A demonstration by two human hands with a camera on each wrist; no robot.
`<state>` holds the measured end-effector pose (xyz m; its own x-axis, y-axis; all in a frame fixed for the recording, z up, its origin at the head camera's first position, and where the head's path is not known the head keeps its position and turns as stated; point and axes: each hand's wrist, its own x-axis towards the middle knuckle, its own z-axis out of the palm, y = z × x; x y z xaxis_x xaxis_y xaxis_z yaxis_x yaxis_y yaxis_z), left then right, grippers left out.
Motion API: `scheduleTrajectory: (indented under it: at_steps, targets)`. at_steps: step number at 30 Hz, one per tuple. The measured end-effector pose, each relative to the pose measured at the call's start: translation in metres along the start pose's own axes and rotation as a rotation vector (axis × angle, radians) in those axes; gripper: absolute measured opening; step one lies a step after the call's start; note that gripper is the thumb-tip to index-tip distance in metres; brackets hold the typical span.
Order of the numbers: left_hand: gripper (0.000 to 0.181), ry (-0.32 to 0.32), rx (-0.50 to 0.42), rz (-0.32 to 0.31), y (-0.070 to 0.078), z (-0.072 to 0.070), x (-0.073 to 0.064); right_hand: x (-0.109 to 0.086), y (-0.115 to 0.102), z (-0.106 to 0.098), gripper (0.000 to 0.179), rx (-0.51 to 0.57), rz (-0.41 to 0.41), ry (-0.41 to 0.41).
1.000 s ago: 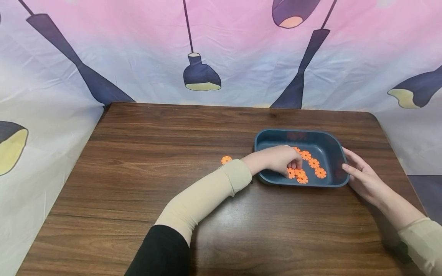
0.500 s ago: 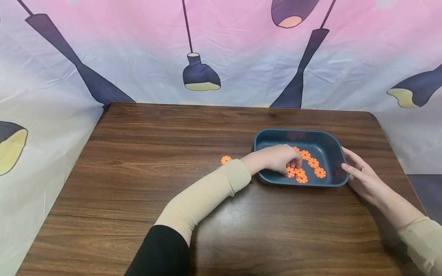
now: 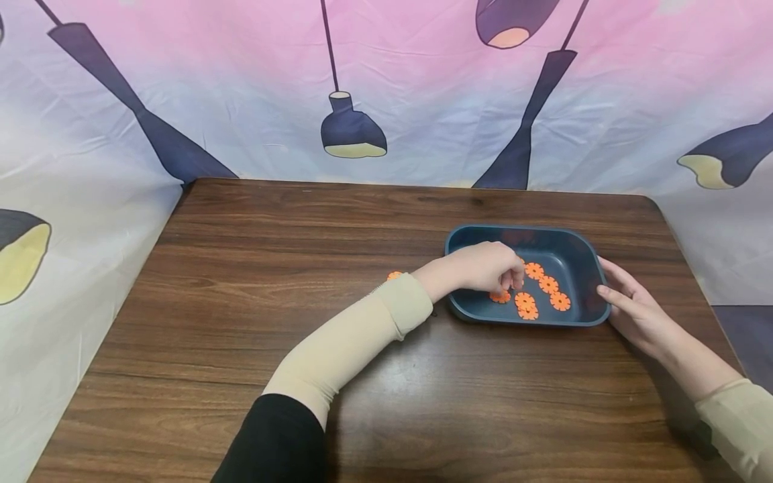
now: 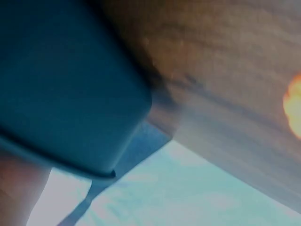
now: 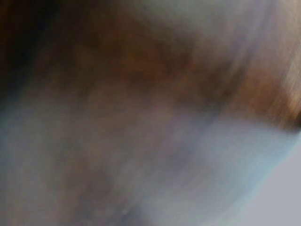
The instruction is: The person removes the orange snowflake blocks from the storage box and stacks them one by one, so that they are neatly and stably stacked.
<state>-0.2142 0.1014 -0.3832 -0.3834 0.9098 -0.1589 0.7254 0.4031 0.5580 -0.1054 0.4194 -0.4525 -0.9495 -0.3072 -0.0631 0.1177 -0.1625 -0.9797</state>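
A dark teal plastic bin (image 3: 531,323) stands on the right of the table, with several orange notched snowflake discs (image 3: 549,284) on its floor. My left hand (image 3: 486,265) reaches in over its left side. Its fingers are curled, and an orange disc (image 3: 500,296) shows just under them, seemingly pinched; the fingertips are partly hidden. My right hand (image 3: 634,308) grips the bin's right end, thumb at the rim, fingers behind the wall. In the left wrist view the bin (image 4: 66,94) looms large. The right wrist view is too blurred to read.
Another orange disc (image 3: 394,275) lies on the table left of the bin, partly behind my left sleeve (image 3: 344,345). The brown wooden table (image 3: 272,268) ends at the back against a curtain (image 3: 423,121) printed with lamps.
My left hand has risen slightly and shifted left inside the bin. One disc beside the overlapping pair has left its spot and shows under the hand. The right hand keeps its hold.
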Motion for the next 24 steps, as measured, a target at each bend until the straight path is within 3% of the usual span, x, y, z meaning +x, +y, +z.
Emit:
scheduleTrajectory:
  at_steps: [7,14,20,24]
  targets:
    - [0.013,0.08,-0.045,0.005,-0.003,-0.022,-0.02,0.001,0.0,0.0,0.052,0.014,-0.005,-0.003]
    - [0.007,0.197,-0.139,0.01,-0.012,-0.044,-0.049,0.0,0.0,0.0,0.053,0.011,-0.013,-0.014]
    - [0.009,0.277,-0.193,0.0,-0.025,-0.054,-0.075,0.0,0.0,0.001,0.053,0.014,-0.011,-0.013]
    - [0.009,0.312,-0.25,-0.039,-0.036,-0.056,-0.093,0.0,0.0,0.001,0.053,0.024,-0.01,-0.007]
